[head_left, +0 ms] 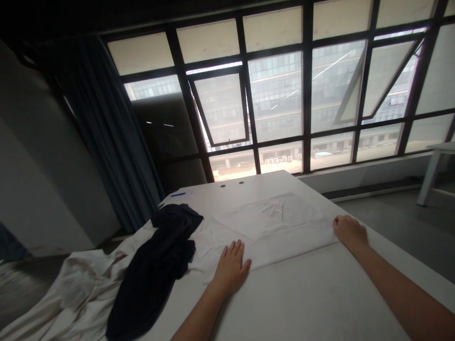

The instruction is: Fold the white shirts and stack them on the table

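A thin white garment point(280, 227) is spread on the white table, fairly flat with some creases near its middle. Its exact kind is hard to make out. My left hand point(232, 267) lies flat on the near left part of it, fingers stretched out. At the right end, my right hand point(350, 231) is closed, with its fingers pinched on the garment's near right corner. A dark navy garment point(152, 270) lies crumpled to the left of my left hand.
Crumpled off-white cloth point(85, 284) hangs over the left side of the table point(295, 298). A blue pen point(178, 194) rests on paper at the far left corner. Beyond stand large windows point(275, 94) and a dark blue curtain point(106, 132). Another table point(432, 170) is at right.
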Available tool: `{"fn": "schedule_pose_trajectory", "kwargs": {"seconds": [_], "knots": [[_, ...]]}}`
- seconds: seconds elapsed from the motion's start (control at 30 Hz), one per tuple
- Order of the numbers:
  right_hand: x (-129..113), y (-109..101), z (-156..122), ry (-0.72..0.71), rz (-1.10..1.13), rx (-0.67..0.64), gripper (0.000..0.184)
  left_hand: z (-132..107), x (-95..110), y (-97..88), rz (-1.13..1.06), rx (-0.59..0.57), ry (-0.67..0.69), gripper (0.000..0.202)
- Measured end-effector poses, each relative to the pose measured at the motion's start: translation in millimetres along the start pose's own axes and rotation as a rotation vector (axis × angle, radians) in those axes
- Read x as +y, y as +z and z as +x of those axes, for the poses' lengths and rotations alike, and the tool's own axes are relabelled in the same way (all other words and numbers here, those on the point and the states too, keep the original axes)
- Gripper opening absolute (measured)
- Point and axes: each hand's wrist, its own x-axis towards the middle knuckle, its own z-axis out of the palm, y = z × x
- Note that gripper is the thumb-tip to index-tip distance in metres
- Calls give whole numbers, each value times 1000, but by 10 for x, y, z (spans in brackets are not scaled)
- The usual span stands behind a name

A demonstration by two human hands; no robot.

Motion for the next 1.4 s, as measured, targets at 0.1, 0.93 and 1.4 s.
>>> {"fn": "schedule_pose_trajectory", "kwargs": {"seconds": [0.1,0.93,1.4], "knots": [[-230,-151,-156,-191,52,100,43,-5,6,-14,1,-16,-1,69],[-81,261,-154,-429,73,-308,76,-74,-275,-102,-13,-79,26,71],[-444,-36,-292,-598,110,-14,43,-249,-275,-197,214,-16,-264,86]]}}
